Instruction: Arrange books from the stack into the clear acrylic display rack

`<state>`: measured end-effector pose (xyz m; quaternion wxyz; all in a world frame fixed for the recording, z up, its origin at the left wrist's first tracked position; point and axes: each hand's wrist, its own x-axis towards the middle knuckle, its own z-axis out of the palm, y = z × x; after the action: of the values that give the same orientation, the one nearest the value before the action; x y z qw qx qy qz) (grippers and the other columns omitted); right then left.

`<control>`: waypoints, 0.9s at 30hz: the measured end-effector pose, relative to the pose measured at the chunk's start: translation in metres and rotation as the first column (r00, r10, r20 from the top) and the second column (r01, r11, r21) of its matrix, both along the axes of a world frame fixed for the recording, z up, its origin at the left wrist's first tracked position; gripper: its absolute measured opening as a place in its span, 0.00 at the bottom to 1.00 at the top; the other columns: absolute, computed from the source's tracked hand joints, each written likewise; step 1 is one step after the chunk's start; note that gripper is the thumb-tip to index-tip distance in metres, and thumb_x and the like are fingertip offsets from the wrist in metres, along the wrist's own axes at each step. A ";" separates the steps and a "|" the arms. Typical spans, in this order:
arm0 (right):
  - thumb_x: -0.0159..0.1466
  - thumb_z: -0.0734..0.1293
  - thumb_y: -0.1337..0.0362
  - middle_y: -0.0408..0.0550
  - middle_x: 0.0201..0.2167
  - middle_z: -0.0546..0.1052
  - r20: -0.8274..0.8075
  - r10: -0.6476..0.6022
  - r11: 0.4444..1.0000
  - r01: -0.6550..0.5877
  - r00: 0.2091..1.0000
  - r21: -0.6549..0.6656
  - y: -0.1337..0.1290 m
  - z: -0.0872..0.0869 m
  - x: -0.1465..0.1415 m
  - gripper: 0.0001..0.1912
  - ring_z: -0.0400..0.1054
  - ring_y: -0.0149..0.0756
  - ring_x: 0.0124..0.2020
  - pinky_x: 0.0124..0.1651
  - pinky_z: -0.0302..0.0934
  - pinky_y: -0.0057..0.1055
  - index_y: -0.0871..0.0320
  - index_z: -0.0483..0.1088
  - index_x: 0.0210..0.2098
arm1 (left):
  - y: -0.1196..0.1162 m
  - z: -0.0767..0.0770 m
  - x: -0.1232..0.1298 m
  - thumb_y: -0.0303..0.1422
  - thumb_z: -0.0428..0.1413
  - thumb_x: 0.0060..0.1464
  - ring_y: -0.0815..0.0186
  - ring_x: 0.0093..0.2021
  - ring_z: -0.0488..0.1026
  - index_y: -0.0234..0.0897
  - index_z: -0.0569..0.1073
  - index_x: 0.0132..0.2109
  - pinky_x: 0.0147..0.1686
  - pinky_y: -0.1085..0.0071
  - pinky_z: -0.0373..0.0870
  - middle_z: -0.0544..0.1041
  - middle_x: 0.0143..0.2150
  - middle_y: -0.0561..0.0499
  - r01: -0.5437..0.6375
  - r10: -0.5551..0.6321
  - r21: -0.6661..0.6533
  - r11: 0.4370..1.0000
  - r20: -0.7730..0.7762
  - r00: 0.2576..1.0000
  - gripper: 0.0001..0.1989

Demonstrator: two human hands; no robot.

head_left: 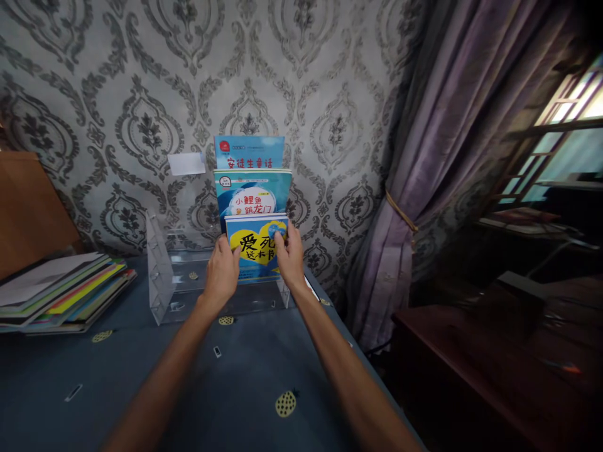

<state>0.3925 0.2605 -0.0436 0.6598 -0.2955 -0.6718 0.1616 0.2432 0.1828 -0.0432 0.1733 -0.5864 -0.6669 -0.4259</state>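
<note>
Both of my hands grip a blue book with a yellow patch and black Chinese lettering [257, 251] by its two side edges. My left hand [223, 270] closes on its left edge, and my right hand [291, 257] on its right edge, thumb over the cover. The book is upright at the front of a clear acrylic tiered rack [188, 289]; whether it rests on the rack I cannot tell. Behind it stands a teal book with red lettering [277, 188], and further back a light blue book [264, 150]. Their lower parts are hidden.
A stack of books and papers [61, 292] lies at the left, by a brown wooden panel [35, 213]. A white label [186, 164] shows above the rack's left part. Beyond the right edge of the blue tablecloth [245, 402] are a tied curtain [391, 251] and a dark red table [452, 351].
</note>
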 end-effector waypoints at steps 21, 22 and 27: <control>0.72 0.55 0.55 0.58 0.58 0.70 -0.040 -0.043 0.999 0.043 0.998 -0.003 0.001 -0.002 -0.005 0.27 0.64 0.46 0.61 0.64 0.59 0.50 0.53 0.60 0.67 | 0.000 0.000 -0.002 0.31 0.44 0.68 0.50 0.50 0.77 0.32 0.64 0.53 0.45 0.57 0.74 0.76 0.51 0.34 0.024 -0.022 -0.046 0.999 0.039 0.999 0.11; 0.71 0.56 0.55 0.59 0.59 0.70 -0.041 -0.057 0.998 0.057 0.998 -0.003 -0.001 -0.001 -0.004 0.27 0.63 0.47 0.61 0.64 0.59 0.51 0.53 0.59 0.68 | -0.001 0.001 -0.002 0.31 0.44 0.68 0.49 0.50 0.77 0.32 0.64 0.53 0.46 0.56 0.74 0.76 0.51 0.34 0.032 -0.030 -0.053 0.998 0.043 0.999 0.11; 0.72 0.57 0.54 0.57 0.66 0.64 0.039 -0.064 0.991 0.059 0.997 0.122 -0.011 0.012 0.005 0.29 0.57 0.48 0.67 0.67 0.55 0.54 0.50 0.54 0.70 | -0.006 0.006 -0.003 0.35 0.47 0.67 0.49 0.59 0.71 0.33 0.58 0.65 0.55 0.53 0.71 0.72 0.58 0.34 0.111 -0.116 0.103 0.989 0.045 0.992 0.23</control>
<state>0.3970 0.2496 -0.0313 0.6666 -0.2790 -0.6848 0.0939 0.2406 0.1771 -0.0375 0.1609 -0.6028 -0.6146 -0.4827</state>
